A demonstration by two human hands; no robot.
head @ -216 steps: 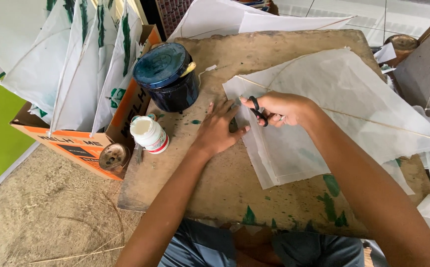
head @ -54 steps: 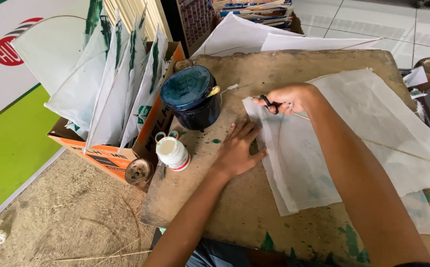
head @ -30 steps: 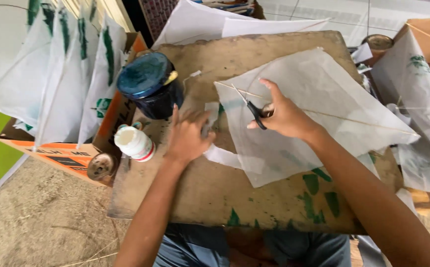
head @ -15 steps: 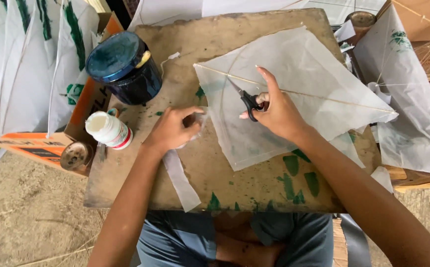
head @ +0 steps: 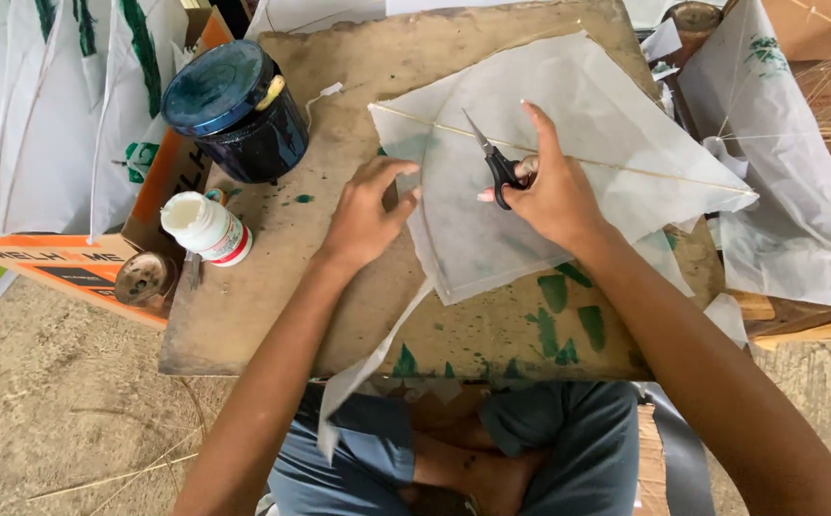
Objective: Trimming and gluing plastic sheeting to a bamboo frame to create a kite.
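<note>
The right hand (head: 554, 186) was closed around a pair of black-handled scissors (head: 494, 164), fingers through the loops and the forefinger stretched out straight, the blades pointing toward the far left over a white paper kite (head: 568, 105). The left hand (head: 370, 212) lay flat, fingers spread, pressing down the kite's left edge and gripping nothing. The kite rested on the right half of a worn wooden board (head: 272, 287), a thin stick running across it under the scissors. From the kite's near left corner a cut paper strip (head: 363, 368) trailed over the board's near edge and down toward the person's lap. Green paint smears (head: 568, 325) marked the board near its near right edge. Toward the far left corner stood a dark blue jar (head: 239, 110) with its lid on; a small white bottle (head: 207, 227) lay at the left edge. Beyond that edge an orange cardboard box (head: 72, 258) held more white kites (head: 53, 105) standing upright.
</note>
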